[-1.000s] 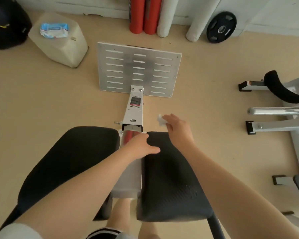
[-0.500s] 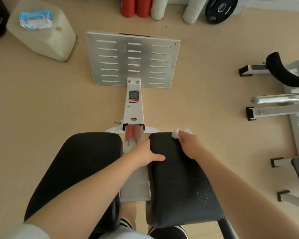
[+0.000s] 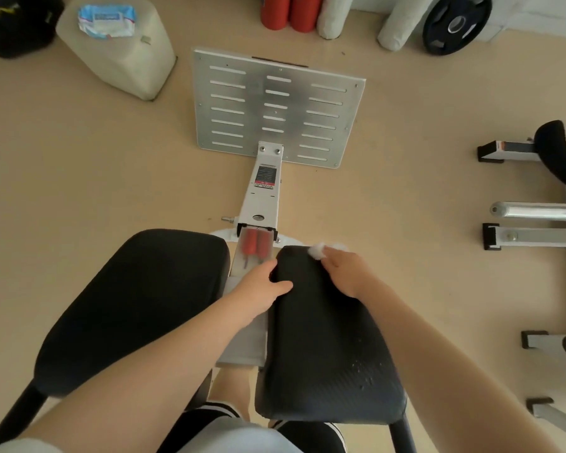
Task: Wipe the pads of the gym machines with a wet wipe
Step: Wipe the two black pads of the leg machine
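Note:
Two black pads of a gym machine lie below me. The right pad [image 3: 324, 348] is textured, with a scuffed patch near its front right. My left hand [image 3: 262, 286] grips this pad's inner far corner, thumb on top. My right hand [image 3: 347, 273] presses a crumpled white wet wipe [image 3: 321, 249] against the pad's far edge. The left pad [image 3: 134, 305] is untouched. A white metal beam [image 3: 262, 191] runs between the pads toward a slotted steel footplate [image 3: 275, 109].
A pack of wet wipes [image 3: 107, 18] lies on a pale block [image 3: 128, 60] at the far left. Red and white rolls and a black weight plate [image 3: 455, 22] stand along the wall. Another machine's frame [image 3: 533, 230] is on the right. A black bag [image 3: 13, 24] sits in the far-left corner.
My right hand brought the wipe down from above the floor onto the right pad's far edge and holds it there. The left hand kept its grip on the pad corner.

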Tool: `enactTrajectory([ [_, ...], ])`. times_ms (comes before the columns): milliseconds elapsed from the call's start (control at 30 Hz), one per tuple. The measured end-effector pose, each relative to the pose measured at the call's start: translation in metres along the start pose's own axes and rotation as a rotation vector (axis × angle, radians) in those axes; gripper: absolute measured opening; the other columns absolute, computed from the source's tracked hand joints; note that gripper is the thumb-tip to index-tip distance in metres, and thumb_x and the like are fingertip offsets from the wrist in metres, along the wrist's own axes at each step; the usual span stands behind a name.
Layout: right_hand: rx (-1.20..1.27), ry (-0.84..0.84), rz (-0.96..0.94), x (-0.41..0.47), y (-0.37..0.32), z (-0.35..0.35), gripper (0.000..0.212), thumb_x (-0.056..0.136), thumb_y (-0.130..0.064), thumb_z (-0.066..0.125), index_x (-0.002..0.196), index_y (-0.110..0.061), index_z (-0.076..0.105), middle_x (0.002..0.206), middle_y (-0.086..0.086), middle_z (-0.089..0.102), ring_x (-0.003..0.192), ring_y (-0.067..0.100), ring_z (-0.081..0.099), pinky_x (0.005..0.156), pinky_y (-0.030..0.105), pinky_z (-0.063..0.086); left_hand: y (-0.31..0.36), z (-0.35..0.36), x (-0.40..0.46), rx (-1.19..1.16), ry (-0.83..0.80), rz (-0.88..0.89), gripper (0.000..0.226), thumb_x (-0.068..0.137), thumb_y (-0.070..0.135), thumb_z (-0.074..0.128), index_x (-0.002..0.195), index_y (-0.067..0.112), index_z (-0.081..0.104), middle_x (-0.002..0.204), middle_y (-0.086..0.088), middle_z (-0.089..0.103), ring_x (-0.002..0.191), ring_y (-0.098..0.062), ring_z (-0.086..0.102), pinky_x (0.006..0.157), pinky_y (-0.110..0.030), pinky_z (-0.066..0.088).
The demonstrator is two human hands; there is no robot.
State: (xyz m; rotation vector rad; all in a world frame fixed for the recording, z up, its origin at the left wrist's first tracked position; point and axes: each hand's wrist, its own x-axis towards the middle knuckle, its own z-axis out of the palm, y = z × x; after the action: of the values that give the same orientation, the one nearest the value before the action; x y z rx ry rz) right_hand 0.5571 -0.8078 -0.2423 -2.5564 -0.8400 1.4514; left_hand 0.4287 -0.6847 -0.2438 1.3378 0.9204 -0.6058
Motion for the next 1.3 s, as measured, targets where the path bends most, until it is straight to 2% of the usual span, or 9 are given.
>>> enactTrajectory([
  [133, -0.075, 0.016, 0.201, -0.012, 0.038, -0.010, 0.031, 0.096, -0.004, 0.029, 0.123, -0.005, 0.044, 0.122, 0.020, 0.054, 0.113, 0.036, 0.052, 0.090, 0.034, 0.040, 0.000, 0.003, -0.003, -0.028, 0.019, -0.020, 0.055, 0.092, 0.016, 0.052, 0.143, 0.018, 0.032, 0.138, 0.002, 0.047, 0.122, -0.014, 0.046, 0.100, -0.024, 0.037],
  [333, -0.115, 0.028, -0.081, 0.010, -0.018, 0.018, 0.041, 0.094, -0.008, 0.034, 0.134, -0.018, 0.040, 0.130, 0.010, 0.053, 0.112, 0.030, 0.055, 0.092, 0.040, 0.045, 0.005, 0.003, -0.004, -0.032, 0.057, -0.016, 0.040, 0.089, 0.009, 0.056, 0.128, 0.014, 0.051, 0.120, -0.003, 0.060, 0.107, -0.016, 0.056, 0.090, -0.025, 0.045],
  [467, -0.089, 0.040, -0.220, 0.007, -0.035, 0.028, 0.066, 0.091, 0.000, 0.038, 0.148, -0.027, 0.016, 0.145, 0.002, 0.038, 0.115, 0.027, 0.053, 0.084, 0.032, 0.043, 0.010, 0.007, -0.009, -0.033, 0.066, 0.017, 0.039, 0.090, 0.006, 0.053, 0.127, 0.019, 0.051, 0.110, 0.003, 0.060, 0.098, -0.009, 0.055, 0.074, -0.014, 0.041],
  [600, -0.225, 0.069, -0.342, 0.008, -0.036, 0.026, 0.043, 0.100, -0.031, 0.030, 0.141, -0.021, 0.034, 0.145, 0.001, 0.035, 0.128, 0.024, 0.042, 0.097, 0.033, 0.038, 0.009, 0.007, -0.009, -0.008, 0.080, 0.026, 0.025, 0.090, 0.008, 0.055, 0.113, 0.017, 0.057, 0.110, -0.001, 0.060, 0.104, -0.013, 0.052, 0.077, -0.016, 0.040],
  [700, -0.217, 0.110, -0.291, 0.011, -0.039, 0.026, 0.047, 0.099, -0.042, 0.029, 0.131, -0.013, 0.049, 0.154, 0.003, 0.019, 0.143, 0.021, 0.012, 0.112, 0.035, 0.023, 0.009, 0.005, -0.008, -0.003, 0.086, 0.007, 0.009, 0.090, 0.008, 0.056, 0.094, 0.014, 0.058, 0.099, 0.003, 0.060, 0.096, -0.009, 0.053, 0.073, -0.015, 0.037],
  [767, -0.178, 0.057, -0.278, 0.015, -0.043, 0.029, 0.037, 0.099, -0.023, 0.037, 0.130, -0.006, 0.047, 0.149, 0.012, 0.028, 0.143, 0.026, 0.012, 0.113, 0.035, 0.024, 0.009, 0.003, -0.009, 0.019, 0.055, 0.009, 0.015, 0.090, 0.011, 0.056, 0.105, 0.015, 0.058, 0.096, 0.008, 0.059, 0.094, -0.006, 0.053, 0.068, -0.010, 0.037],
  [867, -0.148, -0.019, -0.237, 0.018, -0.046, 0.029, 0.037, 0.096, -0.007, 0.037, 0.133, -0.008, 0.038, 0.121, 0.013, 0.052, 0.113, 0.029, 0.051, 0.083, 0.029, 0.041, 0.009, -0.003, -0.010, 0.072, -0.016, 0.009, 0.038, 0.090, 0.015, 0.056, 0.127, 0.019, 0.050, 0.116, 0.006, 0.057, 0.115, -0.011, 0.050, 0.082, -0.014, 0.035],
  [1033, -0.120, -0.045, -0.321, 0.019, -0.034, 0.032, 0.038, 0.099, -0.018, 0.032, 0.134, -0.005, 0.041, 0.145, 0.010, 0.032, 0.139, 0.027, 0.020, 0.110, 0.038, 0.028, 0.010, -0.009, -0.012, 0.150, -0.060, -0.026, 0.049, 0.090, 0.019, 0.057, 0.136, 0.020, 0.043, 0.137, 0.000, 0.046, 0.131, -0.016, 0.037, 0.096, -0.021, 0.028],
  [1300, -0.238, 0.041, -0.065, -0.001, 0.019, 0.017, 0.034, 0.101, -0.025, 0.023, 0.120, -0.005, 0.043, 0.125, 0.010, 0.041, 0.127, 0.025, 0.032, 0.105, 0.034, 0.029, 0.009, -0.007, -0.015, 0.085, -0.092, -0.057, 0.047, 0.091, 0.019, 0.055, 0.136, 0.022, 0.044, 0.128, 0.004, 0.054, 0.114, -0.012, 0.049, 0.093, -0.023, 0.036],
])
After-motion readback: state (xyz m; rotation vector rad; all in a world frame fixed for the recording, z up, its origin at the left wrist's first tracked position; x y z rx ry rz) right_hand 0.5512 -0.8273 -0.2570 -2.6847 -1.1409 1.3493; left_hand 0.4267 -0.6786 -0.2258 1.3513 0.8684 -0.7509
